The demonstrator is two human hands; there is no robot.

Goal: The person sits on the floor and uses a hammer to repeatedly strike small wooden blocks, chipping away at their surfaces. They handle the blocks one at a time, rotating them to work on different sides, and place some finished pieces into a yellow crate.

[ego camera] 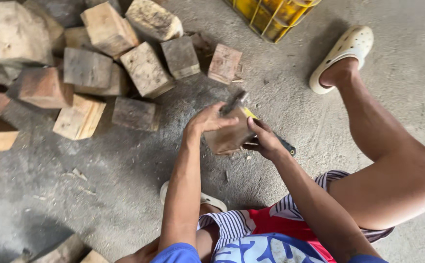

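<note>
A small brown wood block is held just above the concrete floor in front of me. A hatchet's dark head sits at the block's top edge, and its yellow and black handle runs down to the right behind it. My left hand grips the upper left side of the block, fingers reaching toward the hatchet head. On the block's right side my right hand is wrapped around the handle close to the head, with the thumb lying against the block.
A pile of rough wood blocks fills the upper left. A yellow wire crate stands at the top. My right foot in a cream clog is stretched out on the right, another clog under my left arm. More wood lies at the bottom left.
</note>
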